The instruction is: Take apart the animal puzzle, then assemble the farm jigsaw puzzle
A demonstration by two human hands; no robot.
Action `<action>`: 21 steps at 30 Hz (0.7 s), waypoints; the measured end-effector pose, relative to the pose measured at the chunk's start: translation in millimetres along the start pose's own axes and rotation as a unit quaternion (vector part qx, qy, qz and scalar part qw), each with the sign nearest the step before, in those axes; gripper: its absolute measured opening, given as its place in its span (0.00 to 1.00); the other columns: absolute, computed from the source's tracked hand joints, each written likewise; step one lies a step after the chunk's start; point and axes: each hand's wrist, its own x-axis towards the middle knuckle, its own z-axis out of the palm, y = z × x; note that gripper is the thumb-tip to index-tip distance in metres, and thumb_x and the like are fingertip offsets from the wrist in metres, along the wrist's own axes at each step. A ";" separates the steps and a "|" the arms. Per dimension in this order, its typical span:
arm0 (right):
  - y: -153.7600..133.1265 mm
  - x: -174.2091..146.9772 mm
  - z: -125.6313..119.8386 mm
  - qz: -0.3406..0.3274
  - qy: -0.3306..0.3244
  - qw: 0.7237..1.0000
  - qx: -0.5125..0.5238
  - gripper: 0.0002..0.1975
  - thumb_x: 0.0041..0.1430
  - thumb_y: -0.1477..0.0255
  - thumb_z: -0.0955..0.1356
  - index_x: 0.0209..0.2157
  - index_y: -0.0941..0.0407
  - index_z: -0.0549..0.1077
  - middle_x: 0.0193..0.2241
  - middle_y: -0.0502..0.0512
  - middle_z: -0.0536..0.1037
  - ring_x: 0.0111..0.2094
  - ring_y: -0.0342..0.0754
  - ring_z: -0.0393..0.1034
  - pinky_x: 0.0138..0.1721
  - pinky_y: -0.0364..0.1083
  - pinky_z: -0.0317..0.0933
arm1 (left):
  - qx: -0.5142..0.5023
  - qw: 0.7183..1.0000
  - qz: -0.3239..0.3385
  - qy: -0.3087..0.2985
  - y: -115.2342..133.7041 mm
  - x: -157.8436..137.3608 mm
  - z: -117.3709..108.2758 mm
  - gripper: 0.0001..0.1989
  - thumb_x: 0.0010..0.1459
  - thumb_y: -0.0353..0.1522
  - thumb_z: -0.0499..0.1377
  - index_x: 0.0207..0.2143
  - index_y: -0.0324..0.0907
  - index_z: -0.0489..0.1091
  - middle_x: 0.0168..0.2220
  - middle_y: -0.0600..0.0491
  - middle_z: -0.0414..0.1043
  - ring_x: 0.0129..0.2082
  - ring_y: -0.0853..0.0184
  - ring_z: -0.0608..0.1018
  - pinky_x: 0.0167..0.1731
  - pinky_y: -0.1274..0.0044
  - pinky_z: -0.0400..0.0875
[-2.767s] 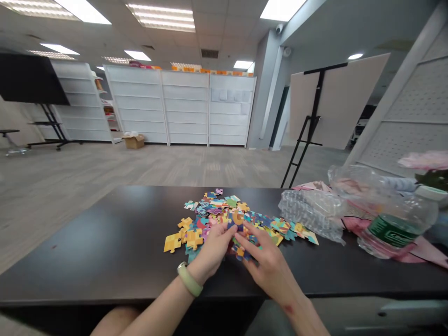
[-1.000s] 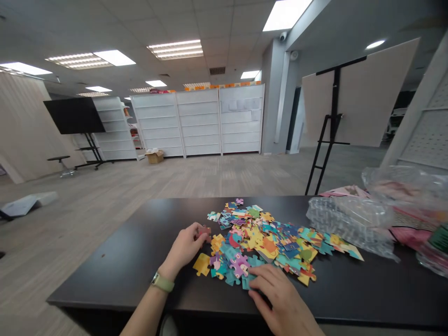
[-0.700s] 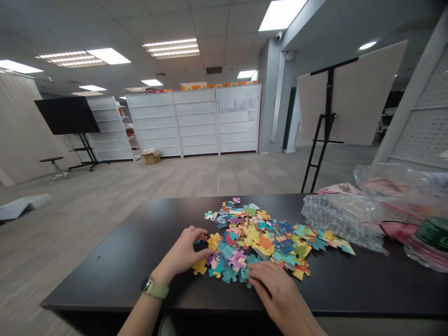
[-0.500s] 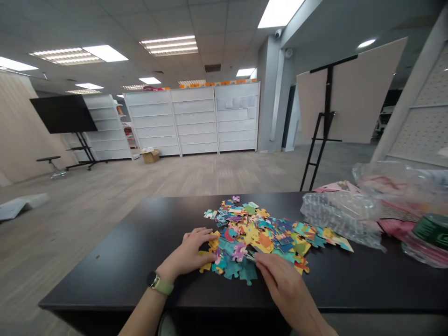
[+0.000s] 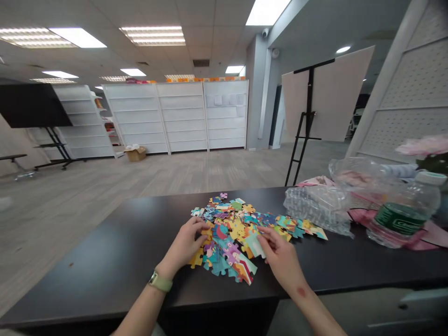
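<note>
A heap of colourful jigsaw puzzle pieces (image 5: 234, 228) is spread over the dark table. My left hand (image 5: 185, 240), wearing a watch with a green strap, rests at the heap's left side. Its thumb and fingers close on a yellow-orange puzzle piece (image 5: 209, 234), partly hidden by them. On the right of the heap, my right hand (image 5: 282, 254) pinches a pale green puzzle piece (image 5: 254, 244) between thumb and fingers, tilted above the others. A red, white and orange puzzle piece (image 5: 243, 271) lies at the near edge of the heap.
Crumpled clear plastic packaging (image 5: 318, 207) and a water bottle with a green label (image 5: 402, 217) stand on the table's right, beside pink fabric (image 5: 429, 237). Beyond the black table (image 5: 105, 261) are an easel board (image 5: 324, 98) and white shelves (image 5: 182, 116).
My view has turned to the right. My right hand has moved from the heap's near edge to its right side and now holds a pale piece. The red-and-white piece now shows in front.
</note>
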 end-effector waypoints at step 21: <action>-11.3 -10.5 -7.7 -0.255 -0.025 0.944 -0.209 0.12 0.66 0.69 0.65 0.46 0.52 0.78 0.50 0.60 0.77 0.53 0.56 0.71 0.56 0.57 0.66 | 0.000 0.985 -0.041 -0.165 -4.3 -39.9 -33.7 0.36 0.51 0.40 0.70 0.62 0.50 0.67 0.65 0.46 0.62 0.68 0.50 0.58 0.67 0.58 0.51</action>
